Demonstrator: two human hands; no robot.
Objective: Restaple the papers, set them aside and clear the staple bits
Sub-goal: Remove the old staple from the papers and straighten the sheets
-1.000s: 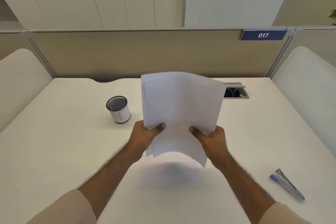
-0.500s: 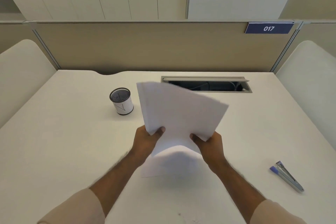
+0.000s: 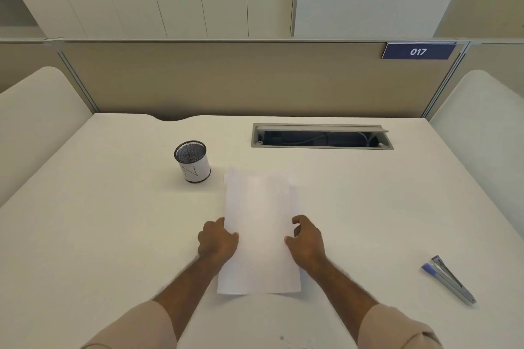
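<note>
Papers point(image 3: 259, 235) lie flat on the desk point(image 3: 85, 235). Left hand point(image 3: 217, 241) pinches their left edge; right hand point(image 3: 307, 241), fingers loosely curled, touches the right edge. Mesh cup's point(image 3: 192, 161) contents are unclear. Stapler point(image 3: 448, 279) lies well right.

Both forearms reach forward — left grip point(image 3: 217, 241) and right grip point(image 3: 307, 241) curled.

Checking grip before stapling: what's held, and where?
The papers, by their side edges: left hand pinches the left edge; right hand touches the right.
</note>
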